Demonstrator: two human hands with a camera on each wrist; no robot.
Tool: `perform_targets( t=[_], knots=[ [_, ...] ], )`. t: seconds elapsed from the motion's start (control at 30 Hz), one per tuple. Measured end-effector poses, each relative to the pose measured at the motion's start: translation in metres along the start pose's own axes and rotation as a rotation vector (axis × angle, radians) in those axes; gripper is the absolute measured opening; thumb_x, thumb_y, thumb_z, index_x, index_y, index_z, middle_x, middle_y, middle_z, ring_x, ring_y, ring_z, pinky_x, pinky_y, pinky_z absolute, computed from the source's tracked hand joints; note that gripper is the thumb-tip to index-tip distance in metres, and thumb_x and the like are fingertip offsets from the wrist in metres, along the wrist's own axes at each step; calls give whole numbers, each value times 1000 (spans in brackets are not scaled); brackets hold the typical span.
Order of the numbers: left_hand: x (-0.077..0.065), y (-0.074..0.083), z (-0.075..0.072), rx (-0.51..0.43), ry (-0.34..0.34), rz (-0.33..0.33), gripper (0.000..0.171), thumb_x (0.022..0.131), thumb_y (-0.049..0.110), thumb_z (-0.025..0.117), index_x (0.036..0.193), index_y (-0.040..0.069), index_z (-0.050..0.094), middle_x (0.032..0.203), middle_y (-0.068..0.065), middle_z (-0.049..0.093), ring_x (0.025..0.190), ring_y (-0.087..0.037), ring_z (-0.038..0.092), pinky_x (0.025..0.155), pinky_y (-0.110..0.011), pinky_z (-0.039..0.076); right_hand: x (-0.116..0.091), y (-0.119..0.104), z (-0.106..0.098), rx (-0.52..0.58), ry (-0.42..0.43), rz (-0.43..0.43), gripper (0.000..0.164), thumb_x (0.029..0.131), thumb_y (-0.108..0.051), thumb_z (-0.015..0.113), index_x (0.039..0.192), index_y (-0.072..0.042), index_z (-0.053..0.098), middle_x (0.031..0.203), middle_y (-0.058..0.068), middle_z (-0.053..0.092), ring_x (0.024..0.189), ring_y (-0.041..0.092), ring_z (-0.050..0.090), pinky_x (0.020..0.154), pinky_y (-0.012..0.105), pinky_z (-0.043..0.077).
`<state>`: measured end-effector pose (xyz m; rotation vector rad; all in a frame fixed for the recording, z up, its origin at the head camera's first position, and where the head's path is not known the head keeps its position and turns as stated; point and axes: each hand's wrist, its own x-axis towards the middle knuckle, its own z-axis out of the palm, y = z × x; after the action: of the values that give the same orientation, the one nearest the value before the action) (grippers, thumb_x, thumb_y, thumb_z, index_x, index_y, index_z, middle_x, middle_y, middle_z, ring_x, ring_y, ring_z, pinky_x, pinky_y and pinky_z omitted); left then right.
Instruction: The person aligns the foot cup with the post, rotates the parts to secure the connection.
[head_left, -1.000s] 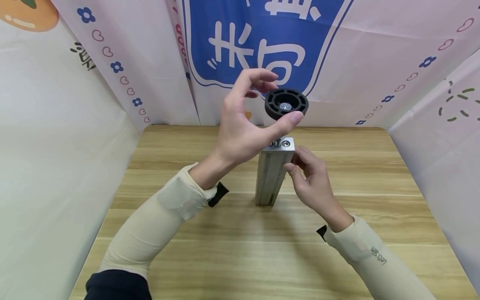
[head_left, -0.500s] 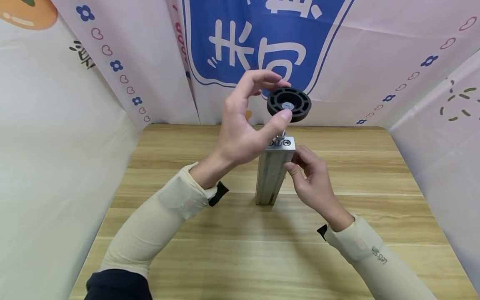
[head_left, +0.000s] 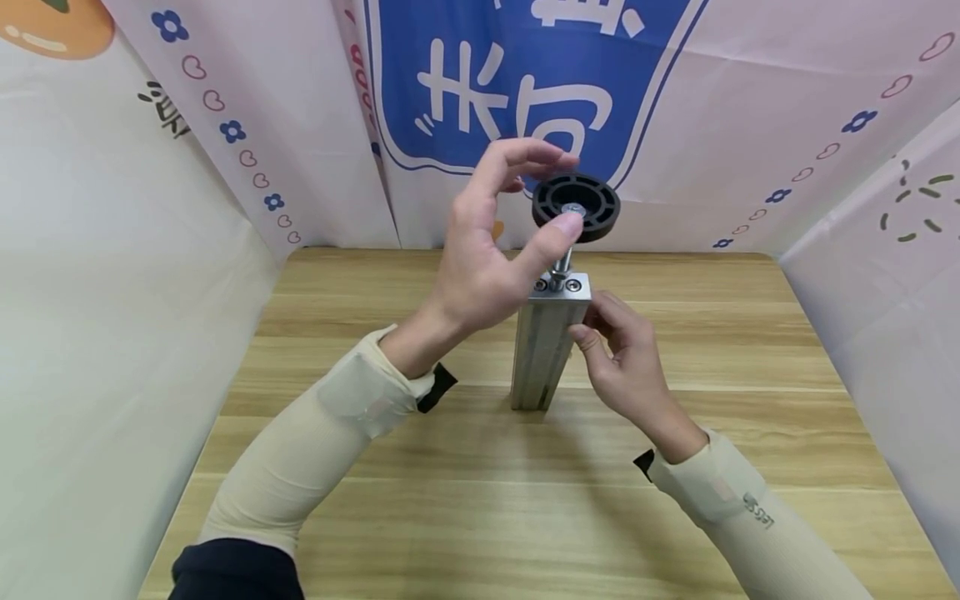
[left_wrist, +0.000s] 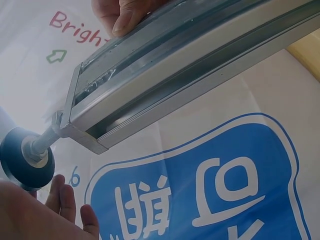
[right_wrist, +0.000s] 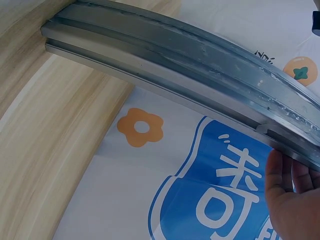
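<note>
An aluminium profile (head_left: pixel 543 346) stands upright on the table, with a screwed metal plate on its top end. Out of that plate rises a threaded stud (head_left: pixel 562 263), which leans slightly and carries a black round levelling foot (head_left: pixel 600 210). My left hand (head_left: pixel 483 258) holds the foot by its rim, thumb on the near side, fingers curled at the far side. In the left wrist view the foot (left_wrist: pixel 27 162) sits above the fingers, the thumb hidden. Lower down, my right hand (head_left: pixel 628 362) grips the upper right side of the profile; the right wrist view shows its fingers (right_wrist: pixel 277 175) against the edge.
The wooden tabletop (head_left: pixel 360 517) lies under the profile. Behind it hangs a printed cloth (head_left: pixel 675 183) with a blue sign, and pale cloth walls (head_left: pixel 135 292) close off the sides.
My left thumb has slid leftward along the foot's near side, and the foot has shifted slightly right. More of the stud shows now. My right hand and the profile stay put.
</note>
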<state>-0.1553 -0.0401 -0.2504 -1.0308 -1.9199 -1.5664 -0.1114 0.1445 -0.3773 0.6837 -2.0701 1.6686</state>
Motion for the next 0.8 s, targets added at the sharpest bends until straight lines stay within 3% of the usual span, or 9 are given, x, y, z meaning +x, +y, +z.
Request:
perform_targets(
  t=[0.37,0.53,0.8],
  knots=[
    [2,4,1,64,62,-19,70,75,24,90,132,-3,58,130,-12,66,119,-13,58,106,-33,40,-1,0,-1,-1,-22,11,28,100,-3,66,126,7,68,101,8,65,87,11,59,78,20,53],
    [2,4,1,68,66,-25,71,74,23,92,131,-2,58,126,-11,68,116,-12,60,104,-31,39,-2,0,-1,2,-18,8,30,100,-7,66,127,6,68,101,9,66,87,11,59,77,20,53],
    [2,2,0,62,65,-17,64,79,23,87,130,-3,58,122,-13,70,114,-14,61,105,-34,41,-1,0,-1,-2,-12,18,29,98,1,66,127,6,68,98,9,63,85,11,57,75,21,52]
  ],
)
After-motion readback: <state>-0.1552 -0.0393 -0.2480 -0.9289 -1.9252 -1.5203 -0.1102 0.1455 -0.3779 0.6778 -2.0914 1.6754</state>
